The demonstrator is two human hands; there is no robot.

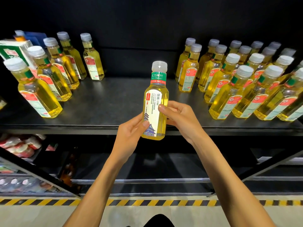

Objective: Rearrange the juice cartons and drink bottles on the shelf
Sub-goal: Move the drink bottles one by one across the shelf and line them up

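Since the green tea bottle (pixel 155 99) is up in the air with nothing under it, the drop is my first worry. Straight below it there's only the striped floor tape (pixel 147 202) and the lower shelf (pixel 147 164).

Both hands are on it. The left hand (pixel 131 130) wraps the lower part of the bottle from its left side, thumb across the label. The right hand (pixel 180 117) pinches it higher up from its right, fingers (pixel 162 108) curled onto the label edge. The bottle is upright, cap on, with its base hanging a bit lower than the front lip of the main shelf (pixel 114 102). The grip is all on smooth label wrap, so I'd guess a slip comes if one hand lets go before the other has it properly.

Behind the bottle the dark shelf shows between two groups of stock, which looks like the obvious landing spot. The trouble is on either side. To the bottle's right the matching bottles (pixel 229 89) stand packed in tight rows, so a stray wrist there could domino the lot. To its left there's a looser bunch (pixel 49 82), and further left and back a juice carton (pixel 11 49) sits partly hidden by them. Reaching past for that carton could clip the tall caps.
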